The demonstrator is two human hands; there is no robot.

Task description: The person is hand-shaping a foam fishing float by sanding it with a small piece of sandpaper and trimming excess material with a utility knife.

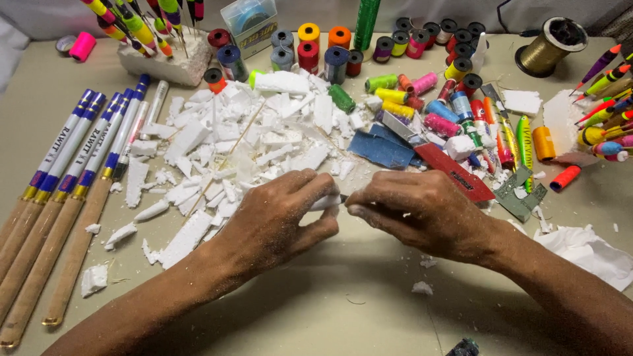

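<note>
Left hand [277,214], head view: fingers closed around a small white foam piece [325,202], held just above the tan table [369,310] at centre. Right hand [415,211]: closed, thumb and fingers pinched at the same piece's end; whether it grips a tool, cannot tell. Behind the hands: heap of white foam scraps [250,145] (many cut slabs and crumbs, so much trimming looks done; the held piece appears still unfinished). Left: fishing rod handles [59,191], laid side by side. Rear and right: coloured thread spools [395,86], painted floats [603,118], blue sandpaper sheet [382,150].
</note>
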